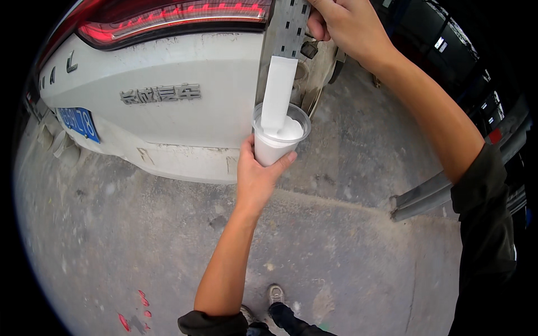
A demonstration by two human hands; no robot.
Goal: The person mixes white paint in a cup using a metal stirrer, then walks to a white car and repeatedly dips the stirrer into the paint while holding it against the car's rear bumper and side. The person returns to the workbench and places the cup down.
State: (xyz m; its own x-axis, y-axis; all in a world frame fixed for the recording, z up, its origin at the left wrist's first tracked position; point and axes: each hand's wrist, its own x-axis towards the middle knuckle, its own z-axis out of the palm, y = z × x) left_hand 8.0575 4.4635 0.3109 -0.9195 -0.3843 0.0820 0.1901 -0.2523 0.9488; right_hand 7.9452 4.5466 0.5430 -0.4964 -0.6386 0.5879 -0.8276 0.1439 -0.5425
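My left hand (pixel 259 175) is wrapped around a clear plastic cup (pixel 306 119) holding thick white paint (pixel 290 130). From above, a flat grey paint mixing ruler (pixel 287 32) with rows of small slots stands nearly upright over the cup. Its lower part is coated in white, and the tip dips into the paint. At the upper edge of the view, my right hand (pixel 350 28) grips the ruler's top end with closed fingers; part of that grip is cut off by the frame.
Close on the left stands the rear of a white car (pixel 190 123) with a lit red tail light (pixel 174 22). Grey metal posts (pixel 420 199) rise from the concrete floor (pixel 347 263) at right. My shoe (pixel 276 293) shows below. Red marks (pixel 124 322) dot the floor.
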